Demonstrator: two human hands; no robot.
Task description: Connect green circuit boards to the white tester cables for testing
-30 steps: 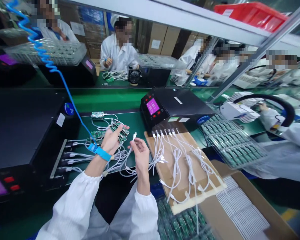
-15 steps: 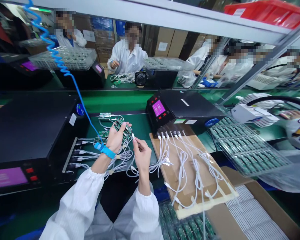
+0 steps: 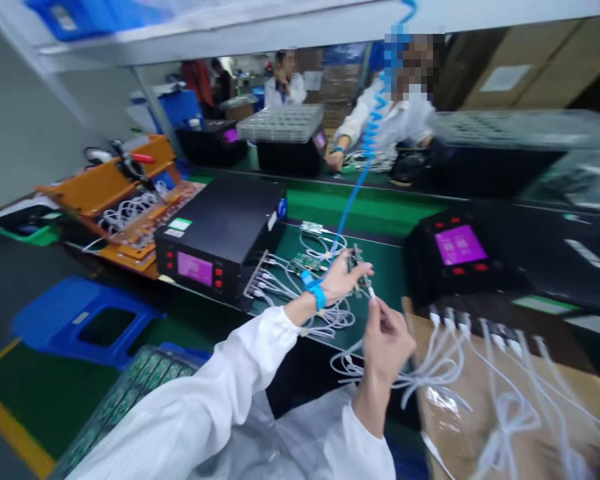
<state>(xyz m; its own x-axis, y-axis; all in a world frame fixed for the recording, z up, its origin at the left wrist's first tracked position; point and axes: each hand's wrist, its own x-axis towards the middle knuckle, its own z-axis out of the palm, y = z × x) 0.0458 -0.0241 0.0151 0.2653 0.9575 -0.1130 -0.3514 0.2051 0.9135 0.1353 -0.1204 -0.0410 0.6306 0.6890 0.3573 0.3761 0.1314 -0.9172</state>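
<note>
PCBs (image 3: pixel 357 263), a small bunch, are in L hand (image 3: pixel 344 277) above the worktop (image 3: pixel 387 263), just R of frame ctr; L fingers are closed round them, thumb across the near side. R hand (image 3: pixel 389 337), at 5 o'clock from PCBs, has thumb + index fingers pinched on a white cable plug (image 3: pixel 371 292), tip up at PCBs' lower edge; too blurred, can't tell if it's seated.

Clock dirs below all from PCBs. Blue wrist strap (image 3: pixel 319 295) on L wrist, approx 8 o'clock; coiled blue cord (image 3: pixel 373 133) hangs at 12, its lower end running down twd L hand. Looped white cables (image 3: pixel 337 320) on worktop at 7, close by. Loose green bd (image 3: pixel 310 262) at 9 & another bd (image 3: pixel 311 228) at 10, both nr.

Blk tester box w/ lit pink screen (image 3: pixel 195 268) at 9, cables plugged in its R side. 2nd blk box, pink screen (image 3: pixel 460 245), at 3. Brown panel (image 3: pixel 460 433) w/ bundled white cables at 4.

Further out: orange bin (image 3: pixel 105 167) w/ cables, 9–10; blue stool (image 3: pixel 55 327), 8–9; tray of green bds (image 3: pixel 140 387), 8. Co-worker in white (image 3: pixel 400 127) across worktop, 12–1.
</note>
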